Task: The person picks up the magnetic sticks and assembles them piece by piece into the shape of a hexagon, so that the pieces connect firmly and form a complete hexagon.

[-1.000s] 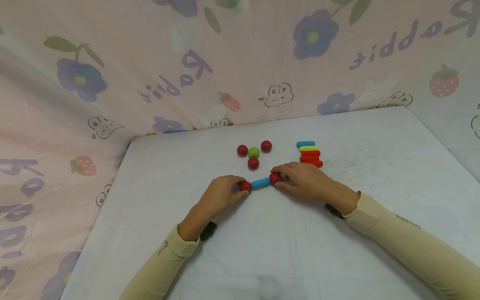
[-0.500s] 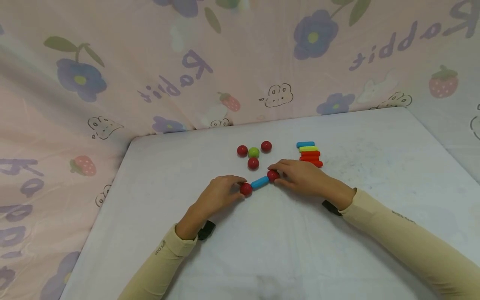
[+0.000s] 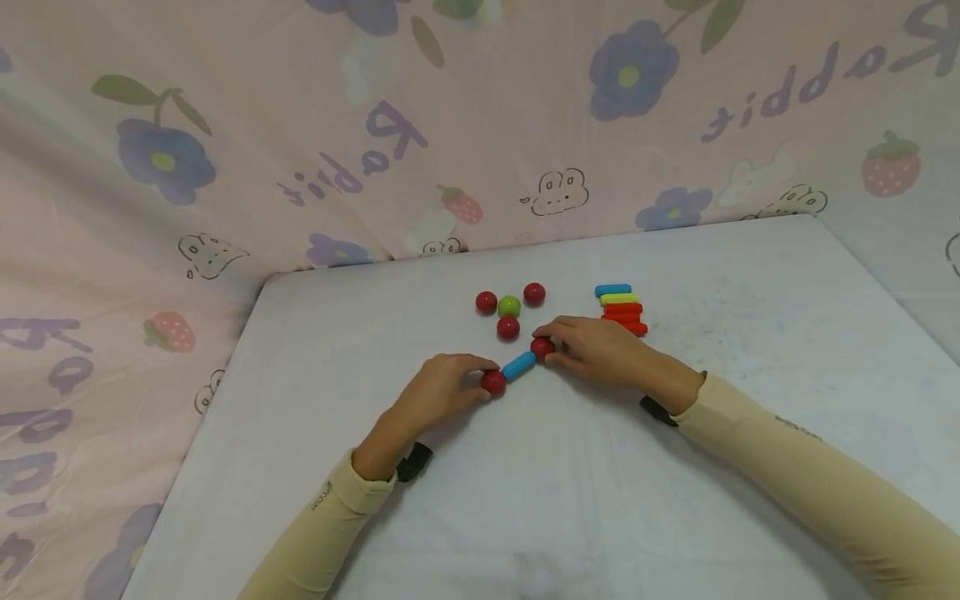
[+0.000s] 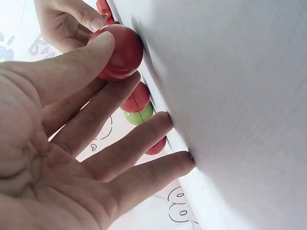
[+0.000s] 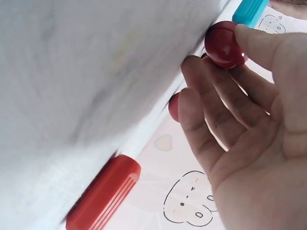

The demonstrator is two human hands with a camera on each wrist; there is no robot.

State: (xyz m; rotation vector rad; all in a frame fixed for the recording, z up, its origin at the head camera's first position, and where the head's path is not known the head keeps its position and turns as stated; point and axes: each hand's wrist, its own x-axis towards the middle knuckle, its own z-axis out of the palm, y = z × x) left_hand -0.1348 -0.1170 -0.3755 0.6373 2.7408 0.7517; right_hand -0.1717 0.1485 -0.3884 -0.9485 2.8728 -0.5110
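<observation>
My left hand (image 3: 441, 388) pinches a glossy red ball (image 3: 493, 384) between thumb and fingers, low over the white table. My right hand (image 3: 603, 350) pinches a second red ball (image 3: 542, 348) farther back and to the right. A short blue rod (image 3: 518, 367) spans the two balls, tilted up toward the right one. In the left wrist view, the thumb presses the near side of the red ball (image 4: 122, 52) while the other fingers spread toward the table. The right wrist view has the other red ball (image 5: 223, 44) at the thumb tip, with the blue rod (image 5: 249, 10) against it.
Behind the hands stand a green ball (image 3: 509, 307) and several red balls (image 3: 486, 302). Right of them lies a row of short rods: a blue one (image 3: 612, 290), a yellow one (image 3: 618, 299) and red ones (image 3: 623, 308). A printed curtain (image 3: 480, 125) hangs beyond the table.
The right hand has moved its ball back and left, while the left ball has shifted slightly toward the front. The blue rod between them now slants more steeply.
</observation>
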